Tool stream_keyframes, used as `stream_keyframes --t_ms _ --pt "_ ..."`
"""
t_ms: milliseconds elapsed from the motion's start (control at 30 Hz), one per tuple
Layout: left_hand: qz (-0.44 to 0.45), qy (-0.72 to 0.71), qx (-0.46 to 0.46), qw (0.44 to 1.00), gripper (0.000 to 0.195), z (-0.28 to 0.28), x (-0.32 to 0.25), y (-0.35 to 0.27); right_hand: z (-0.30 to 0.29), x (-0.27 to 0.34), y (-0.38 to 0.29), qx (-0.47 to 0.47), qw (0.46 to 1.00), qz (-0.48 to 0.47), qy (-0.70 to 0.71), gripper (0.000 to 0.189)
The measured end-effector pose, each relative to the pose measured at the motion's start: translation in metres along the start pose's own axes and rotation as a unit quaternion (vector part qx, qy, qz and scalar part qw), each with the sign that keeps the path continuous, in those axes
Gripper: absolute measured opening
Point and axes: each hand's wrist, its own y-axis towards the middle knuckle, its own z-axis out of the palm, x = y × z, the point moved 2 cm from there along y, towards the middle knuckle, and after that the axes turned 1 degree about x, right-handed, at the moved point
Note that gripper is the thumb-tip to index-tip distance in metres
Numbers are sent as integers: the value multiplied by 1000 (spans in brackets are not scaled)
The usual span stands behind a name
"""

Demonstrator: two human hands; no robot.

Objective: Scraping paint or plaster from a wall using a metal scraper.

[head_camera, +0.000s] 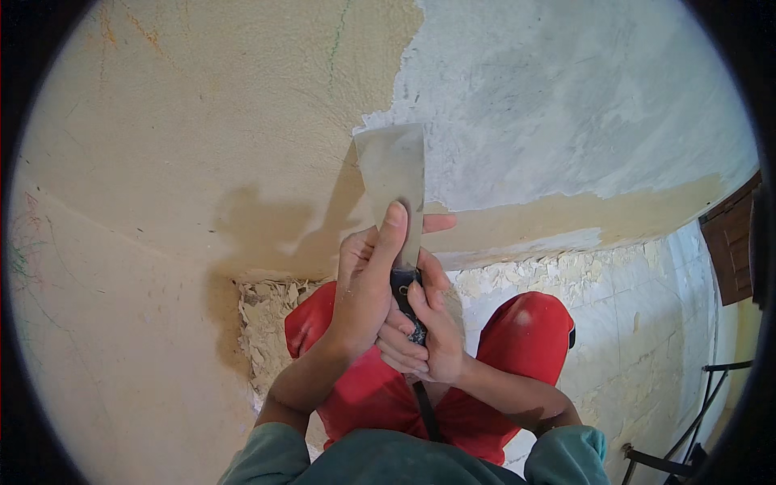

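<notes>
Both hands are on a broad-bladed putty knife [391, 160], blade pointing up and away from me. Its blade edge meets the wall at the ragged border between beige paint [273, 121] and a bare whitish-grey patch [545, 109]. My left hand [367, 285] supports the blade, thumb along its face and fingers behind it. My right hand [436, 327] is wrapped around the dark handle [403, 294]. Pale dust marks the handle and the skin.
Peeled paint flakes [273, 321] lie on the floor along the wall's foot, around my red-trousered knees. A second wall [121, 339] adjoins on the left. At the right are a brown wooden door or panel [730, 254] and a dark metal frame [691, 424].
</notes>
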Motion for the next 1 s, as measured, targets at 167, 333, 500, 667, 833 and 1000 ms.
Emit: stream_keyframes --t_ms 167,333,500,667,833,1000 --pt "0 3 -23 1000 56 -3 0 1 -3 -4 3 11 999 22 38 49" --pt "-17 -20 -10 1000 56 6 -19 3 0 0 5 30 998 8 47 52" --pt "-25 11 -22 999 57 17 -40 -4 20 12 0 96 991 25 90 43" --pt "8 -18 -54 998 54 23 -11 0 15 18 -8 -20 999 21 28 52" --pt "26 -5 -83 996 47 20 1 -8 6 13 -14 -28 999 33 21 52" --pt "30 -11 -105 994 46 19 -3 -6 7 14 -7 -28 999 37 4 52"
